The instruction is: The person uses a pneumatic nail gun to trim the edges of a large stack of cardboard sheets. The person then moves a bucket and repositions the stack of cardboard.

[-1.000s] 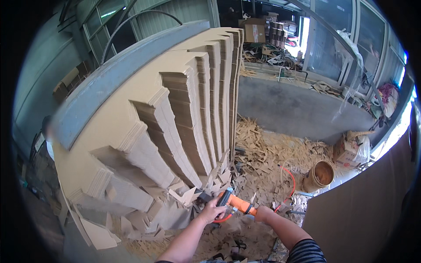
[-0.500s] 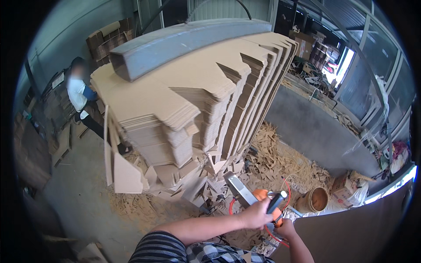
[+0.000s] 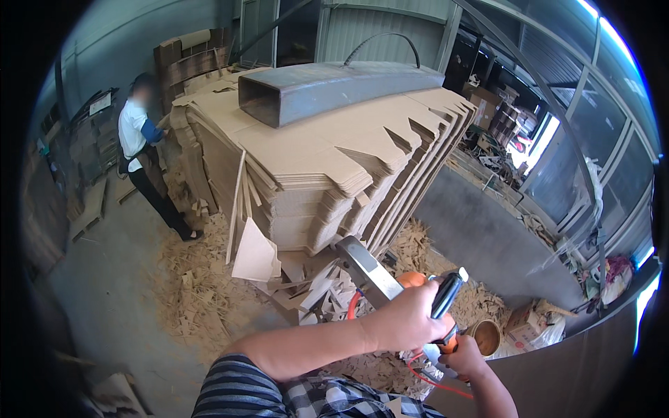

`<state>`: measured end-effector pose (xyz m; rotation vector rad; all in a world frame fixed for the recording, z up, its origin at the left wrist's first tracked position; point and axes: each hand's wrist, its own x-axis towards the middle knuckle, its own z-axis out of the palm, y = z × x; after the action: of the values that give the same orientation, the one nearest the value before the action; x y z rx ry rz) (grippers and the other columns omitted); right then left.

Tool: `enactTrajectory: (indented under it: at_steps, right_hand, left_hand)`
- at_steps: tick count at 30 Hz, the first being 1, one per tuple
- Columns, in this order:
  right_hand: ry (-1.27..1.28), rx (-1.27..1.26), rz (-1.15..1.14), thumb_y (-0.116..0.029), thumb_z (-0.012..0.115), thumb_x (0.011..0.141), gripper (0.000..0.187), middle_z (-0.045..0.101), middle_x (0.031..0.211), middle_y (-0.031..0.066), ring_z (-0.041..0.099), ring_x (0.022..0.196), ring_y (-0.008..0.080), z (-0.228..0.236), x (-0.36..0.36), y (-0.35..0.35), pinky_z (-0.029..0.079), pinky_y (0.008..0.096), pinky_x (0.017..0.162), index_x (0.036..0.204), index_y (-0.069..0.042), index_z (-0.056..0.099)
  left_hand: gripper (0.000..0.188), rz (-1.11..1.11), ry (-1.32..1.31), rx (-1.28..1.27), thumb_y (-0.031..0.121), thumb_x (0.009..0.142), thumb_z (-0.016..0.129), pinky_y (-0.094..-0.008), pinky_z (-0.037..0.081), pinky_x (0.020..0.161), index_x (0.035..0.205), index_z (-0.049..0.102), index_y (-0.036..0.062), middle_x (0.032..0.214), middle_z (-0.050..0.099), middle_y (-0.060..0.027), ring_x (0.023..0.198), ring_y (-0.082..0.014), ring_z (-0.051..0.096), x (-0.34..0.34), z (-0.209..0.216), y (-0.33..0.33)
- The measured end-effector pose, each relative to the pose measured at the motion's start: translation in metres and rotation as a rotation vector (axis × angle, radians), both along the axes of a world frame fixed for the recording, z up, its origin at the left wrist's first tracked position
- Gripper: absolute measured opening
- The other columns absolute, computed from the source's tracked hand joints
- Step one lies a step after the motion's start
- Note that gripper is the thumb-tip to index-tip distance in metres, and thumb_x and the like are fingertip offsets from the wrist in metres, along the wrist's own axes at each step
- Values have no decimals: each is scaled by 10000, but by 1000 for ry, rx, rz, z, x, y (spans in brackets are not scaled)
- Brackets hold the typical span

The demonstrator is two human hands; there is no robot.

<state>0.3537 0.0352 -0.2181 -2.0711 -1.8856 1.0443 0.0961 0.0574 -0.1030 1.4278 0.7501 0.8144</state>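
Observation:
An orange power tool with a long grey metal head (image 3: 376, 275) and a red hose is held in front of me. My left hand (image 3: 408, 317) is closed on its upper part, beside a black handle. Lower and to the right, my right hand (image 3: 465, 359) grips the orange rear end. Beyond the metal head's rounded tip stands a tall stack of die-cut cardboard sheets (image 3: 293, 157) with notched edges. The tip appears close to the stack's near lower corner; I cannot tell if it touches. A hollow metal beam (image 3: 348, 90) lies across the top.
Cardboard scraps (image 3: 198, 279) litter the floor around the stack. A torn cardboard piece (image 3: 256, 254) leans at its near corner. Another person (image 3: 139, 139) stands at the far left beside the cardboard. At right are a brown bucket (image 3: 486, 336), a box (image 3: 523, 326) and a low grey wall (image 3: 488, 223).
My view has shifted, so the stack sits lower and further right. The tool's head has come nearer the stack's corner. The other person stands more upright. Both my hands keep their hold.

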Motion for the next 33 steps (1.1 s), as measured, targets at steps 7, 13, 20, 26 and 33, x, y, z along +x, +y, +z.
enactTrajectory:
  at_steps: [7, 13, 20, 26, 33]
  right_hand:
    - [58, -208, -5, -77, 682, 637, 284, 633, 732, 113, 616, 609, 164, 3, -11, 9, 495, 296, 587, 885, 38, 603]
    - [37, -305, 36, -58, 672, 638, 316, 629, 734, 106, 620, 621, 180, 20, -13, 27, 495, 292, 575, 920, 50, 578]
    - [41, -410, 97, -63, 664, 636, 290, 630, 722, 103, 617, 626, 176, 18, -18, 35, 490, 293, 577, 896, 44, 590]
    - [-85, -375, 129, -113, 684, 631, 386, 646, 799, 130, 632, 716, 208, -10, -14, 41, 492, 314, 668, 971, 46, 591]
    - [-112, -360, 163, -153, 684, 631, 425, 645, 829, 152, 638, 751, 234, -62, -5, 52, 494, 326, 687, 1000, 35, 587]
  left_hand:
    - [202, 26, 12, -75, 99, 773, 546, -274, 405, 373, 851, 415, -34, 575, 492, -62, 394, -128, 494, -11, -2, 9]
    - [258, -1, -94, -161, 73, 781, 539, -237, 389, 371, 992, 437, -34, 638, 506, -37, 418, -99, 497, -17, -16, 17]
    - [182, 12, -160, -261, 56, 795, 545, -222, 381, 381, 936, 450, -9, 654, 510, -44, 421, -86, 484, -25, -21, 30]
    - [205, 16, -159, -245, 51, 791, 539, -229, 383, 395, 970, 458, -7, 644, 500, -38, 433, -90, 484, -31, -40, 28]
    - [210, 63, -156, -308, 48, 795, 533, -235, 381, 392, 980, 454, -11, 642, 503, -40, 421, -91, 467, -23, -68, 33]
